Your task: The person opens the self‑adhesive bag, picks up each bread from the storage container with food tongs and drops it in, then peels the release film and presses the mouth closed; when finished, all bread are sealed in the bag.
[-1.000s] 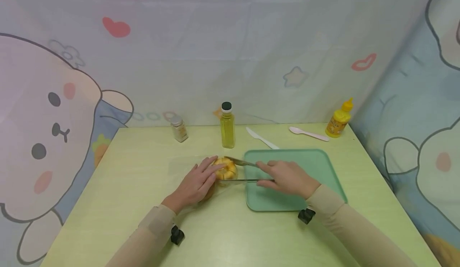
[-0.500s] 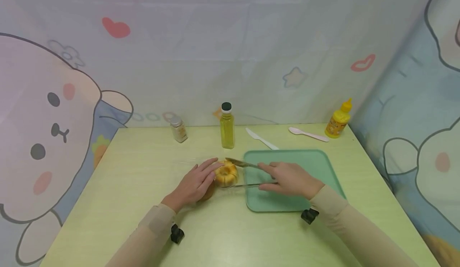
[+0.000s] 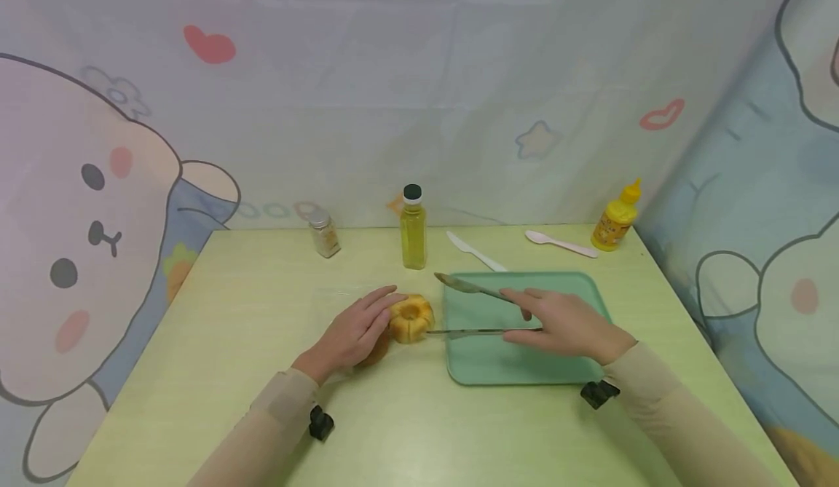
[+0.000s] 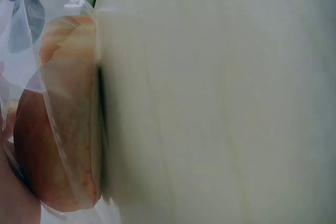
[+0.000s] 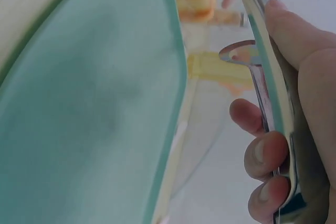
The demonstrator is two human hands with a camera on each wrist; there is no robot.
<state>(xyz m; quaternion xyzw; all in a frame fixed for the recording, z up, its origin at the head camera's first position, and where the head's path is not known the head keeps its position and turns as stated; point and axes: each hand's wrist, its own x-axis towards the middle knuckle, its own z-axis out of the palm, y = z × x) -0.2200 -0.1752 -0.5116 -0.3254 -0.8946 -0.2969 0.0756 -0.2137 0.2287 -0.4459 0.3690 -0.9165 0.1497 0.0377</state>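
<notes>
My right hand (image 3: 566, 323) holds metal tongs (image 3: 467, 286) over the green tray (image 3: 518, 370). The two arms of the tongs stand wide apart, with nothing between their ends. In the right wrist view, thumb and fingers curl round the tongs (image 5: 269, 77). A golden ring-shaped bread (image 3: 411, 321) lies left of the tongs, close to the tray. My left hand (image 3: 354, 333) rests with fairly straight fingers along that bread and over a brown bun (image 3: 376, 350), partly hidden beneath. The left wrist view shows the bun (image 4: 58, 150) against clear plastic film (image 4: 23, 72).
At the back of the table stand a small shaker jar (image 3: 324, 236), an oil bottle (image 3: 414, 232) and a yellow squeeze bottle (image 3: 614, 221). A white plastic knife (image 3: 475, 251) and a pale pink spoon (image 3: 560, 244) lie between the bottles.
My right hand has drawn the tongs to the right, off the ring-shaped bread, and their arms have spread wider. My left hand has stayed almost in place.
</notes>
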